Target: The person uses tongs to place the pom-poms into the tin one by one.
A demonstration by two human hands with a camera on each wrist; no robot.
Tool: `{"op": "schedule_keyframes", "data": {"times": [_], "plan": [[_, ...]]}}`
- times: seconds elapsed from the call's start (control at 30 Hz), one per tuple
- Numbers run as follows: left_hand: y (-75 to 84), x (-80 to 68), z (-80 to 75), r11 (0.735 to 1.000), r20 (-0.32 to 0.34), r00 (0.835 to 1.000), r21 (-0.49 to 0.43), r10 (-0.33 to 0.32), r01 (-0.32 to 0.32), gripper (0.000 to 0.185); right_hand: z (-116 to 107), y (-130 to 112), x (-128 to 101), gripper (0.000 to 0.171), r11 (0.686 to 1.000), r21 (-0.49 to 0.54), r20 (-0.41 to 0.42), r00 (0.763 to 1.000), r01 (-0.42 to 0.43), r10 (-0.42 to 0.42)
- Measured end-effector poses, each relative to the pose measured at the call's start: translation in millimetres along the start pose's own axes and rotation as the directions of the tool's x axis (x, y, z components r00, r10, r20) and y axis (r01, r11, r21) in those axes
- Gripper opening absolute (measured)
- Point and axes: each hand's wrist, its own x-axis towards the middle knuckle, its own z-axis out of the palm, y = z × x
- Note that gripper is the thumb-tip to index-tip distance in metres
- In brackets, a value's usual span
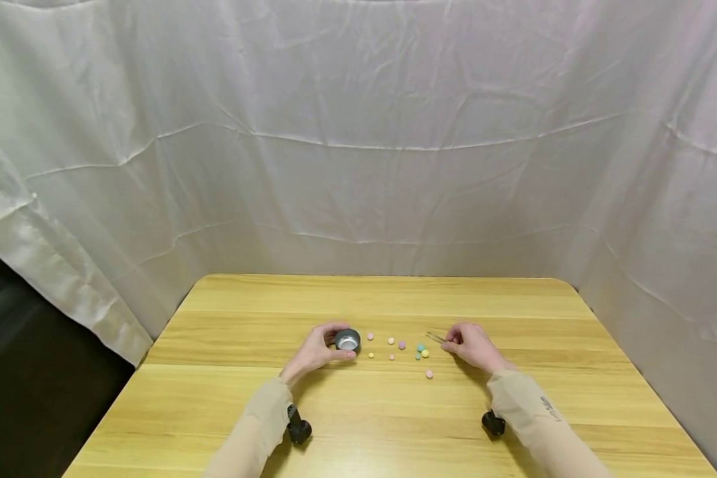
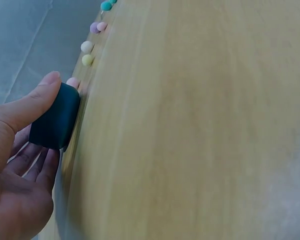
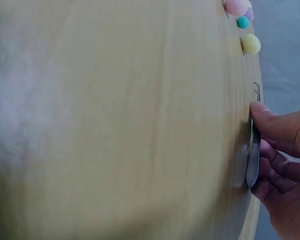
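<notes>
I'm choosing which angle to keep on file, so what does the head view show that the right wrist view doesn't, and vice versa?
Only the head view shows the left hand holding a small dark cup, silvery inside.
Only the right wrist view shows the broad rear end of the tweezers, which the right hand covers in the head view.
Both show that hand pinching the tweezers, coloured balls, the wooden table and hanging cloth.

Head looks down; close wrist views share tabletop (image 1: 394, 431).
</notes>
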Motion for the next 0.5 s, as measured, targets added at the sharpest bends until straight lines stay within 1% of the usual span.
{"op": "schedule_keyframes", "data": {"times": [0.17, 0.27, 0.37, 0.5], "plan": [[1.1, -3.5, -0.9, 0.999, 0.025, 0.999, 0.029, 0.03, -0.03, 0.063, -1, -1, -3, 0.01, 1.0, -0.024, -0.01, 1.0, 0.007, -0.007], [1.6, -5.7, -1.4, 0.998, 0.038, 0.998, 0.042, 0.047, -0.049, 0.062, -3, 2, -7, 0.009, 0.999, -0.028, -0.02, 0.999, 0.028, -0.029], [2.0, -7.1, -1.7, 0.998, 0.043, 0.998, 0.038, 0.046, -0.047, 0.062, -7, 5, -11, 0.008, 0.998, -0.02, -0.023, 0.998, 0.057, -0.058], [3.0, -8.8, -1.3, 0.999, 0.046, 0.999, 0.028, 0.023, -0.025, 0.062, -13, 9, -16, 0.008, 0.991, -0.015, -0.006, 0.991, 0.132, -0.132]]}}
